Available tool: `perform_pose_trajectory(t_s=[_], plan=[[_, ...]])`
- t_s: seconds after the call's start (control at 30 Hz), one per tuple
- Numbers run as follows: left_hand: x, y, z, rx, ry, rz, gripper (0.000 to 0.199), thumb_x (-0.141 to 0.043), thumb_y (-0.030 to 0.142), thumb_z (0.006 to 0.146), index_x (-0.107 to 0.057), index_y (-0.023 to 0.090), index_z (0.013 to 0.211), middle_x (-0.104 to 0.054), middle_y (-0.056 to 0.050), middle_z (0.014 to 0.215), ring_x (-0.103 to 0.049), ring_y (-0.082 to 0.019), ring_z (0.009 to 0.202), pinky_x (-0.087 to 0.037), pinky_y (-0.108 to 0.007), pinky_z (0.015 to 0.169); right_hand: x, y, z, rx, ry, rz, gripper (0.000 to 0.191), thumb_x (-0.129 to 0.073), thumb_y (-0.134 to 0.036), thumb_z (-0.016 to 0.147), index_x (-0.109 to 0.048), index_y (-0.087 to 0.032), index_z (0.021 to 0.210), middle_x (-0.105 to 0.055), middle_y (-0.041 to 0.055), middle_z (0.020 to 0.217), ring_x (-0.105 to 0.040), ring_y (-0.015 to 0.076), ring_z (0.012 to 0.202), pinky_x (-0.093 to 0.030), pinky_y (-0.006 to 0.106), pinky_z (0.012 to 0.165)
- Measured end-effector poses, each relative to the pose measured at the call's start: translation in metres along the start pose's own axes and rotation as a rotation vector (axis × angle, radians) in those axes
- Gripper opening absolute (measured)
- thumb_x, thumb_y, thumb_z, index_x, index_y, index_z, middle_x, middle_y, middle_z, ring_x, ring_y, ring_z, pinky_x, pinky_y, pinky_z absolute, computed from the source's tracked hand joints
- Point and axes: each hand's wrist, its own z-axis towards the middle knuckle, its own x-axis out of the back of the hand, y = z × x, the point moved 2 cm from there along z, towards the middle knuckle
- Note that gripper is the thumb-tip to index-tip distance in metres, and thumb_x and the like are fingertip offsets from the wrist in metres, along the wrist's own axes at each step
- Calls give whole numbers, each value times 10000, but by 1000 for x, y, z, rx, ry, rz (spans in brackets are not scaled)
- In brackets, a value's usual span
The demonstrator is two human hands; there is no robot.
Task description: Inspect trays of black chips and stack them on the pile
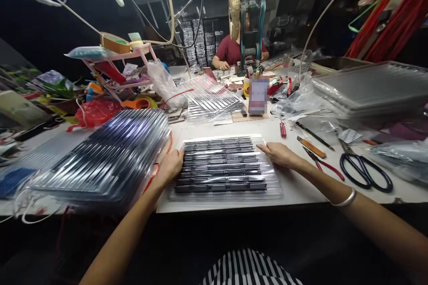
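Observation:
In front of me on the white table lies a clear plastic tray with several long black slotted strips set in parallel rows. My left hand is closed on the tray's left edge. At the upper right edge, my right hand grips the tray, its index finger reaching over the rim near the strip ends. The thumbs and undersides of both hands are partly hidden. Left of the tray is a thick stack of similar trays holding dark strips. A red cord runs between that stack and my left hand.
On the right lie scissors, pliers, an orange-handled cutter and a red screwdriver. A phone stands behind the tray, near empty clear trays. A person sits opposite, behind a fan.

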Motion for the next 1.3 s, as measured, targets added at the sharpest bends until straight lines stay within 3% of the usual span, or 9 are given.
perform_pose_trajectory(t_s=[0.2,0.33,0.47,0.57,0.77,0.87,0.97,1.07,1.3], plan=[[-10,36,-4,-101,-149,78,556,-260,435,921,-488,116,1315,-345,-173,1470,-254,-335,1374,-203,-533,1076,0,-32,-6,155,40,-244,480,-356,-424,941,-541,-61,1196,-564,286,1197,-533,398,1113,-395,573,870],[-20,65,-8,-253,-324,46,647,-244,566,911,-254,219,1457,-172,-78,1543,-129,-271,1419,-128,-525,1108,-17,-59,-4,410,-46,-246,514,-341,-440,951,-375,-205,1407,-260,127,1516,-195,301,1395,-210,521,1079],[-20,74,-3,-261,-432,32,835,-288,688,840,-128,180,1483,-26,-133,1549,-13,-321,1419,-52,-596,1084,-24,-65,4,499,-157,-206,699,-239,-625,906,-210,-221,1476,-62,94,1555,-26,300,1421,-82,569,1098],[-20,78,1,-204,-501,11,865,-315,700,823,-122,177,1484,6,-139,1548,8,-347,1415,-43,-639,1061,-25,-65,5,491,-159,-196,732,-221,-651,894,-199,-213,1479,-56,97,1554,3,302,1420,-52,574,1098],[-25,91,-6,-154,-356,39,666,-196,589,912,-170,237,1477,-98,-69,1553,-30,-321,1422,-42,-680,1045,-31,-67,1,439,-17,-180,571,-233,-504,957,-319,-217,1442,-182,84,1540,-110,292,1416,-93,555,1106],[-25,89,-11,-286,-306,-2,522,-179,453,959,-281,286,1443,-232,-22,1529,-132,-273,1419,-97,-616,1084,-26,-57,-1,497,19,-135,516,-249,-434,973,-390,-191,1407,-260,94,1517,-174,259,1407,-115,501,1118],[-25,85,-13,-382,-291,-48,483,-201,362,970,-390,237,1396,-307,-34,1502,-198,-223,1406,-146,-477,1125,-20,-39,-7,605,-116,-97,661,-366,-580,905,-335,-183,1433,-205,118,1529,-127,264,1416,-91,502,1120],[-26,90,-15,-367,-333,-13,569,-248,462,950,-318,170,1433,-203,-92,1532,-116,-250,1421,-112,-480,1129,-18,-25,-15,581,-148,-94,792,-379,-667,851,-247,-183,1464,-115,124,1544,-48,279,1422,-52,536,1113],[-20,121,-18,-295,-513,59,937,-300,729,807,-68,123,1483,43,-161,1542,63,-374,1403,-18,-666,1049,-23,-28,-19,538,-115,-119,727,-286,-617,905,-207,-171,1474,-70,113,1550,4,261,1424,-22,534,1119]])
